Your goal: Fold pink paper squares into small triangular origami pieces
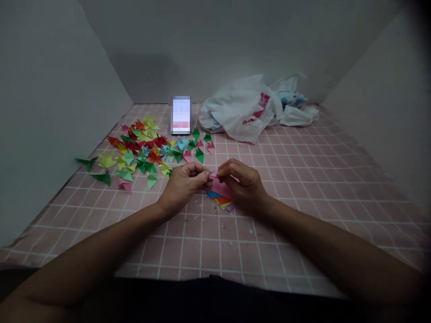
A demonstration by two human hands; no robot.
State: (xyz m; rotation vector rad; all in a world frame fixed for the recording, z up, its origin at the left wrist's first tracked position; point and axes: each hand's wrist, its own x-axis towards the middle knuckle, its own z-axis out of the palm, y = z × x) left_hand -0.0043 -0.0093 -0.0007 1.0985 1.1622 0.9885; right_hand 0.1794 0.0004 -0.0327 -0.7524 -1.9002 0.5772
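Observation:
My left hand (184, 183) and my right hand (243, 181) meet at the middle of the table. Both pinch a small pink paper sheet (222, 188) between fingertips. Under the pink sheet lies a short stack of coloured paper squares (222, 202), with blue, orange, yellow and purple edges showing. A scattered pile of folded paper triangles (144, 148) in green, red, yellow, blue and pink lies to the left and behind my left hand.
A phone (181, 115) stands upright at the back centre. A crumpled white plastic bag (247, 110) lies at the back right. The pink checked tablecloth (319, 179) covers the table. Grey walls enclose the left, back and right sides.

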